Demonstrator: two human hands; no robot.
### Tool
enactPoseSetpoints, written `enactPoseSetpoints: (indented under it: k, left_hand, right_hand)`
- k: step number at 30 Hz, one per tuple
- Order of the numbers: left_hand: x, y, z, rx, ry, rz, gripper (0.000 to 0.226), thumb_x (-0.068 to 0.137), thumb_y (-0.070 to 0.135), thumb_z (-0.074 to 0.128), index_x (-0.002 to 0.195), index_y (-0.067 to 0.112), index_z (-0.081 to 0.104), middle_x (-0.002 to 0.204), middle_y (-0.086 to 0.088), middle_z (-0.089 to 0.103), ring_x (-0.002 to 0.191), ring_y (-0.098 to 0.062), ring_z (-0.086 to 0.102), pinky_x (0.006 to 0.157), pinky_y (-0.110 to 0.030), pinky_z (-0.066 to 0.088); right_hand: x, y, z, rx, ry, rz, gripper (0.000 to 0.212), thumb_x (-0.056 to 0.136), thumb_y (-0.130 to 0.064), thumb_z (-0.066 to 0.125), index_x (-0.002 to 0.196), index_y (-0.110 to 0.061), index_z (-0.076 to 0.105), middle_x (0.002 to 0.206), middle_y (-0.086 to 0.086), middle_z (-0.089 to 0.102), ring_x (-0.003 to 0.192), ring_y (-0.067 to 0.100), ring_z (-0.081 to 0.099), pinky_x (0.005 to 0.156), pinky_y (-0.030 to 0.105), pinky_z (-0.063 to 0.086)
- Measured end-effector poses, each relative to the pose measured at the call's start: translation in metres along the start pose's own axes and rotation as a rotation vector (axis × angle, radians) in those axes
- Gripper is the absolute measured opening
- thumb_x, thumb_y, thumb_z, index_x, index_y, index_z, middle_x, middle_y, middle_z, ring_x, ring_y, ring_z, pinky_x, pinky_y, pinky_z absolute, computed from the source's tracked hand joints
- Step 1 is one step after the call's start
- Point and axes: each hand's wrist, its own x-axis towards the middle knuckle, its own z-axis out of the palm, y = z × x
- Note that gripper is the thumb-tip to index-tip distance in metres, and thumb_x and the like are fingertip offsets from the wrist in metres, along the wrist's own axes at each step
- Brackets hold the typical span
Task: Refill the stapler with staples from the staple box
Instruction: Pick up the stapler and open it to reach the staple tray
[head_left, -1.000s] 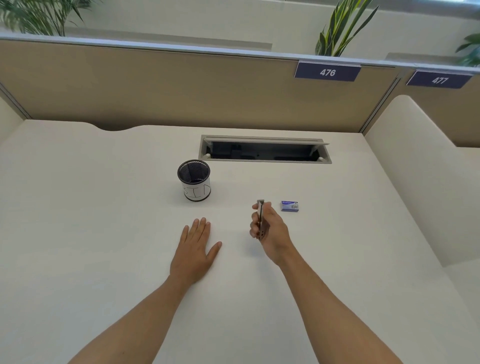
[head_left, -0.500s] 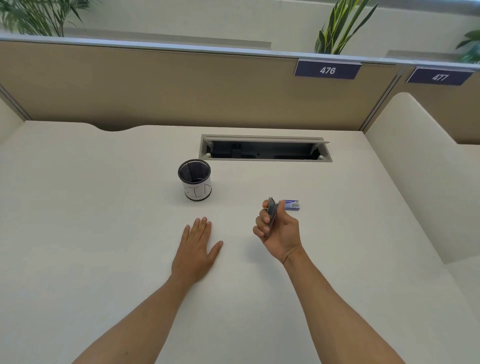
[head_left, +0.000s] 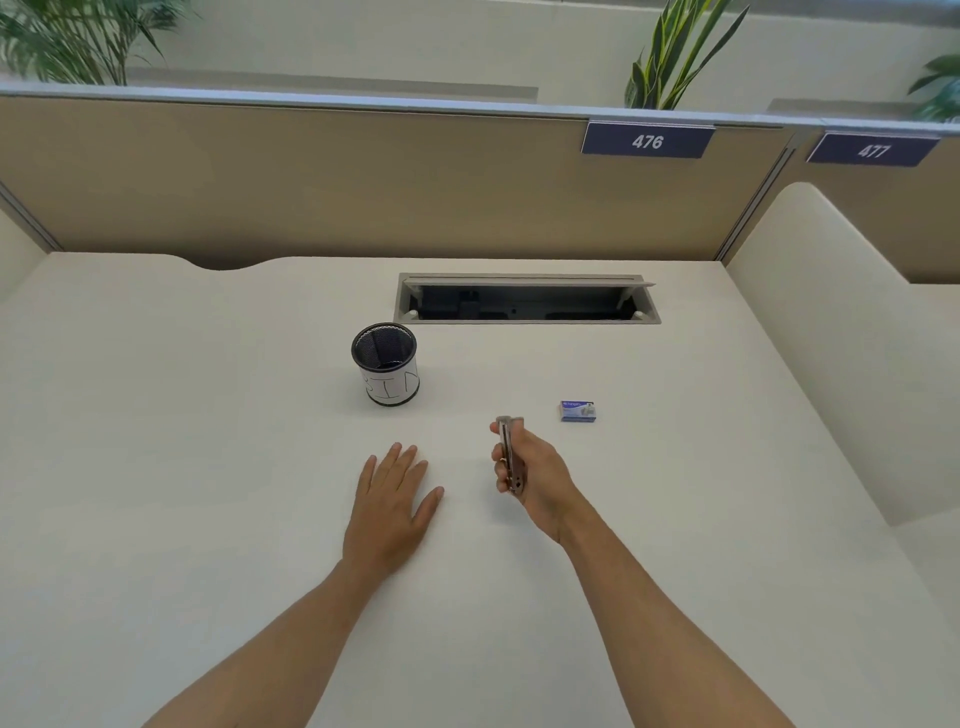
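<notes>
Stapler (head_left: 509, 454) — staple box (head_left: 577, 411) just beside

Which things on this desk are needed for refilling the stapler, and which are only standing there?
Needed:
- stapler, held in the right hand
- staple box, lying closed on the desk

Only standing there:
- mesh pen cup
- open cable hatch
- number signs 476 and 477
- plants

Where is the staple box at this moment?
In the head view the staple box lies flat on the desk, right of centre, just beyond and to the right of the right hand, apart from it.
</notes>
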Motion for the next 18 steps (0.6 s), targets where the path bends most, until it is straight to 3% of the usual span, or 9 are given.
enactPoseSetpoints:
  k: [4,8,10,12,15,18]
  left_hand:
    - [-0.004,0.026,-0.002,-0.162,0.081,-0.016,0.053,0.094,0.051,0.034,0.122,0.016,0.061,0.139,-0.003,0.054,0.137,-0.022,0.04,0.112,-0.038,0.025]
    - [0.011,0.067,-0.011,-0.533,0.059,-0.164,0.041,0.093,0.047,0.042,0.121,0.023,0.06,0.127,0.006,0.06,0.124,-0.014,0.048,0.102,-0.026,0.032]
    - [0.019,0.085,-0.019,-0.723,0.035,-0.216,0.03,0.095,0.045,0.043,0.113,0.03,0.062,0.114,0.011,0.064,0.109,-0.006,0.055,0.092,-0.025,0.041]
    - [0.025,0.099,-0.024,-0.901,0.015,-0.304,0.019,0.096,0.041,0.047,0.098,0.035,0.065,0.099,0.01,0.068,0.091,-0.003,0.062,0.077,-0.024,0.049]
    - [0.029,0.109,-0.027,-1.013,0.023,-0.441,0.028,0.097,0.042,0.047,0.087,0.025,0.066,0.084,0.003,0.07,0.077,-0.009,0.065,0.065,-0.026,0.055]
    - [0.032,0.116,-0.028,-1.051,0.062,-0.516,0.03,0.098,0.04,0.045,0.088,0.021,0.065,0.082,0.005,0.071,0.074,-0.001,0.065,0.059,-0.013,0.05]
  right_hand:
    - [-0.001,0.007,0.007,-0.178,0.147,-0.019,0.036,0.103,-0.038,0.036,0.099,-0.012,0.059,0.078,0.002,0.058,0.059,0.013,0.049,0.056,0.026,0.042]
    - [-0.001,0.017,0.012,-0.344,0.218,-0.043,0.034,0.102,-0.023,0.034,0.075,-0.011,0.053,0.069,0.003,0.054,0.061,0.018,0.045,0.057,0.026,0.043]
    - [-0.003,0.022,0.016,-0.374,0.218,-0.092,0.034,0.101,-0.022,0.036,0.078,-0.007,0.057,0.069,0.001,0.056,0.062,0.015,0.047,0.057,0.026,0.044]
    - [-0.005,0.025,0.021,-0.366,0.23,-0.126,0.032,0.102,-0.027,0.039,0.087,-0.016,0.064,0.073,-0.005,0.064,0.064,0.011,0.056,0.059,0.023,0.049]
    - [-0.008,0.027,0.025,-0.354,0.269,-0.15,0.026,0.099,-0.038,0.046,0.091,-0.022,0.065,0.079,-0.002,0.07,0.067,0.007,0.063,0.058,0.02,0.051]
    - [-0.01,0.026,0.027,-0.355,0.303,-0.165,0.025,0.097,-0.044,0.047,0.094,-0.025,0.063,0.085,-0.003,0.072,0.072,0.007,0.068,0.063,0.024,0.057]
